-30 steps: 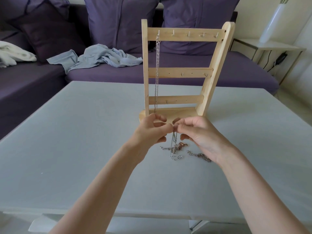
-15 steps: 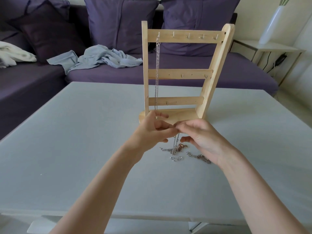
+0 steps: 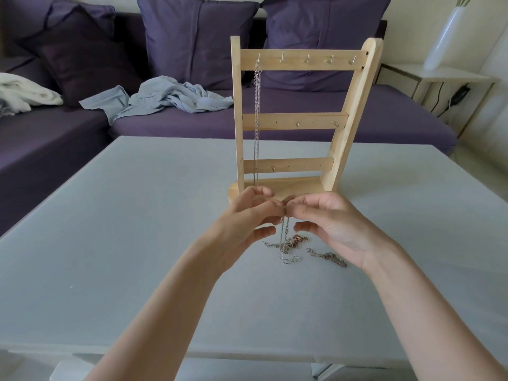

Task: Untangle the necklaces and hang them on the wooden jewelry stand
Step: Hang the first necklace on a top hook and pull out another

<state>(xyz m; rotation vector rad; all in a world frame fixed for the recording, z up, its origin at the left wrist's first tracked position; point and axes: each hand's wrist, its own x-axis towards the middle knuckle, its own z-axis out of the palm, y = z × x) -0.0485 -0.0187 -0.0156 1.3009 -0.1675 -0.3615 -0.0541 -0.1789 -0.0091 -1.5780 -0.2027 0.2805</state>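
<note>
— Just in front of the wooden jewelry stand (image 3: 302,119), what has changed in your hands?

— Very little. Your left hand (image 3: 247,218) and right hand (image 3: 330,224) have stayed pressed fingertip to fingertip over the last second, both pinching the same silver chain (image 3: 284,237) between thumb and forefinger, with the other fingers loosely spread. They have risen slightly, so the chain now hangs a bit straighter from the pinch.

— And where does that chain lead?

— Down into the tangle of necklaces (image 3: 294,244) lying on the table (image 3: 137,215), just below your hands. Its lower end still looks caught there.

— So how far along are you?

— One necklace (image 3: 257,119) already hangs from the leftmost top hook. You appear to be working a knot or clasp loose; the rest is not yet separated.
</note>
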